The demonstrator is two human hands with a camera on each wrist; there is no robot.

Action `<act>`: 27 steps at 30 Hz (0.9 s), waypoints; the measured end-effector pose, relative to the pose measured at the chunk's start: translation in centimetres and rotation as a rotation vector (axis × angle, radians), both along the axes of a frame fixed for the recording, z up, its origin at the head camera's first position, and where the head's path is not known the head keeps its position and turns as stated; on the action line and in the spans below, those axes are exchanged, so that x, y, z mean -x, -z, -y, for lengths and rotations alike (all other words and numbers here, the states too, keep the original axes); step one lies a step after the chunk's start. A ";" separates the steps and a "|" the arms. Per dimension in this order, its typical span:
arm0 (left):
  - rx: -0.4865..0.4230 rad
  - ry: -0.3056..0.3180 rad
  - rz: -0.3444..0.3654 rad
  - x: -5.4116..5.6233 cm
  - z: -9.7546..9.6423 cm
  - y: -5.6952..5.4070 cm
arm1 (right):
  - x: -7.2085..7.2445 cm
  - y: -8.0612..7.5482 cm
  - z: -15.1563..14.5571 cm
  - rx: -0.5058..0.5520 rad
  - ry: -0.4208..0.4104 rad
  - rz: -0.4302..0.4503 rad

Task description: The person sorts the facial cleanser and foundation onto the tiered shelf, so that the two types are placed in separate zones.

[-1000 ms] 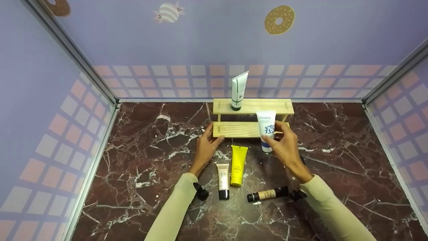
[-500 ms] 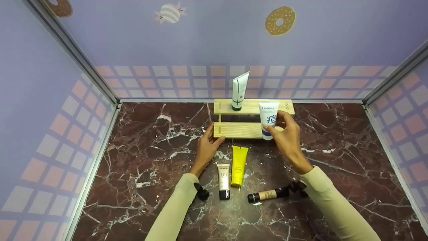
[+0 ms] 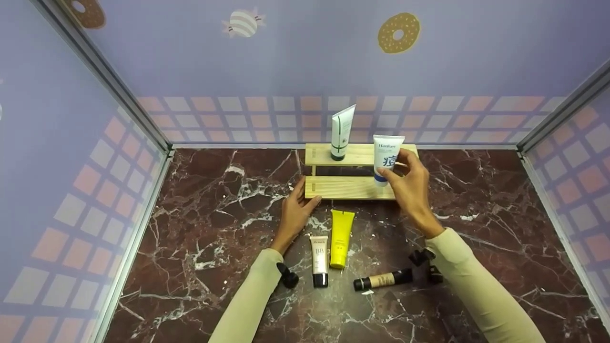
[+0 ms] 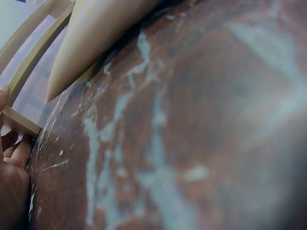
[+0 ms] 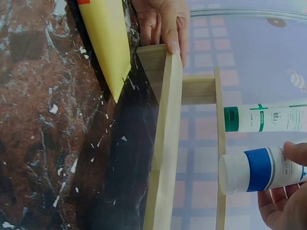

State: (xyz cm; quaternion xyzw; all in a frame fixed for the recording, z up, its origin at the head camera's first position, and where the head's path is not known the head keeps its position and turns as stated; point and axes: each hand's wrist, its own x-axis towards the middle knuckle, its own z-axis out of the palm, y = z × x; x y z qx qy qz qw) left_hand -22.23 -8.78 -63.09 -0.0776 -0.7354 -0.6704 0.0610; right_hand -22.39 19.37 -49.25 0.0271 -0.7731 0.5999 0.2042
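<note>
My right hand (image 3: 412, 190) pinches a white squeeze tube (image 3: 387, 151) with a blue band, its white cap down. The head view has it over the right part of a two-tier wooden rack (image 3: 345, 187); whether the cap (image 5: 234, 173) touches a shelf, I cannot tell. With thumb and fingers, my left hand (image 3: 294, 216) grips the left end of the rack's lower shelf; the thumb shows on its edge in the right wrist view. On the upper shelf stands a white tube (image 3: 341, 131) with a dark green cap. In the left wrist view, only part of the left hand (image 4: 14, 182) shows.
Nearer the front, a yellow tube (image 3: 340, 238) and a pale pink BB cream tube (image 3: 319, 259) lie side by side on the dark marbled surface (image 3: 209, 228). A black-and-beige tube (image 3: 382, 279) lies to their right. Patterned walls (image 3: 281, 71) enclose the back and sides.
My right hand has carried the blue-banded tube up and back, from before the lower shelf to over the rack. My left hand keeps its grip on the lower shelf's end.
</note>
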 end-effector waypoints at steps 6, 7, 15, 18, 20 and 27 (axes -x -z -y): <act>0.019 -0.002 0.007 -0.1 0.2 -0.1 | 1.2 -0.2 0.4 0.056 -0.029 -0.026; 0.021 -0.002 0.008 -0.1 0.2 -0.1 | 1.3 -0.3 0.5 0.063 -0.032 -0.024; 0.047 -0.007 -0.005 -0.2 0.2 -0.1 | 2.6 -0.6 0.9 0.081 -0.057 -0.010; 0.042 -0.001 -0.001 -0.2 0.2 -0.1 | 3.1 -0.6 1.0 0.074 -0.060 -0.037; 0.040 0.002 0.005 -0.3 0.2 -0.1 | 3.5 -0.7 1.2 0.074 -0.064 -0.051; 0.034 0.007 0.009 -0.3 0.2 -0.2 | 4.6 -1.0 1.5 0.122 -0.095 -0.051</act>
